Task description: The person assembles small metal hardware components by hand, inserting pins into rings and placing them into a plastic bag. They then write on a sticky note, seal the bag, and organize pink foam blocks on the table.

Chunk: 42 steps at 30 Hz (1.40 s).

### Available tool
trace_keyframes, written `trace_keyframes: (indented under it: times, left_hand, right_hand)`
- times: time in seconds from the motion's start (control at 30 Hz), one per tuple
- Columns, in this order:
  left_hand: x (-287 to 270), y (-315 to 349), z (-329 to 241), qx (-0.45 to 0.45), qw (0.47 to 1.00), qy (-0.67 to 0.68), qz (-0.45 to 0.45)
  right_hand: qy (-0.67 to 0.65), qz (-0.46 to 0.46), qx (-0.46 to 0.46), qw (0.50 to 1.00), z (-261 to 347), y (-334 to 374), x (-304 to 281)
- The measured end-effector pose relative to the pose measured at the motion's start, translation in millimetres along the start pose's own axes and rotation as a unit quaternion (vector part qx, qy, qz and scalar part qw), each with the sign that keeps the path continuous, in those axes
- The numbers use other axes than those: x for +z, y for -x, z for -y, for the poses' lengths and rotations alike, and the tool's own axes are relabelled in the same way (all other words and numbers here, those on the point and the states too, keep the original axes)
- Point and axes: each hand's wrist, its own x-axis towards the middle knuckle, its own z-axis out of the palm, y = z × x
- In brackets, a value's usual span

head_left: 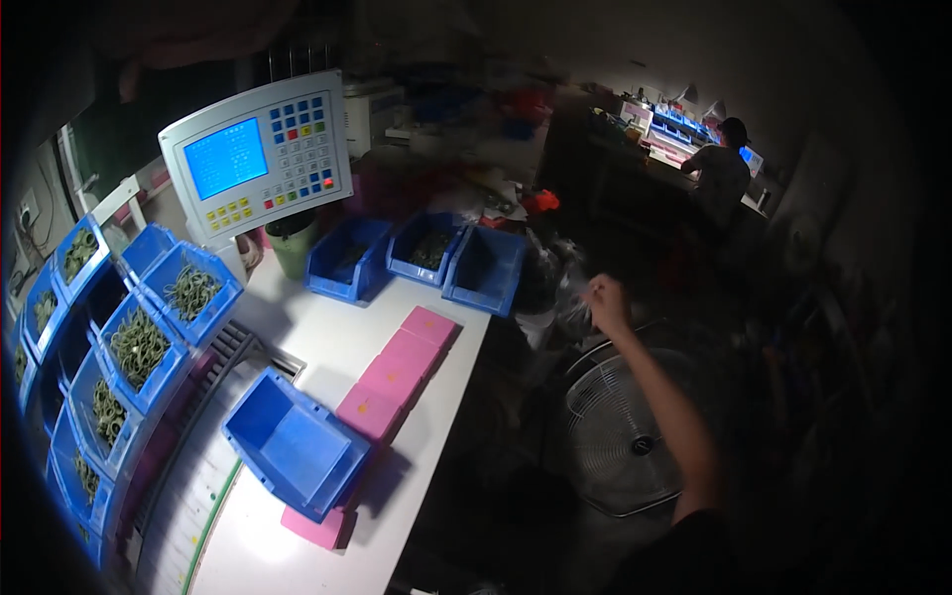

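Observation:
My right hand point(607, 303) reaches out past the table's right edge, its fingers closed in a pinch. They grip the edge of a clear plastic bag point(572, 299), whose lower part fades into the dark. Just left of the bag stands an open blue bin point(486, 266) on the table's far right corner. My left hand is out of view. Nearer on the white table point(268, 540), an empty blue bin point(283, 426) rests tilted on pink blocks point(392, 382).
Racked blue bins point(139, 347) at left hold greenish cord-like pieces. A control panel point(256, 154) with a lit screen stands behind. Two more blue bins point(347, 260) sit at the table's far side. A round fan point(625, 431) is below my right forearm. Another person point(722, 174) works far off.

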Motion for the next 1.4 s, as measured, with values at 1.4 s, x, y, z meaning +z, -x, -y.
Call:
trace_keyframes:
  times: [1.4]
  left_hand:
    - [-90.1,-57.0,41.5,-0.01,0.974,0.088,-0.208]
  right_hand:
    - [-0.091,0.456,-0.548,0.695,418.7,82.8,51.1]
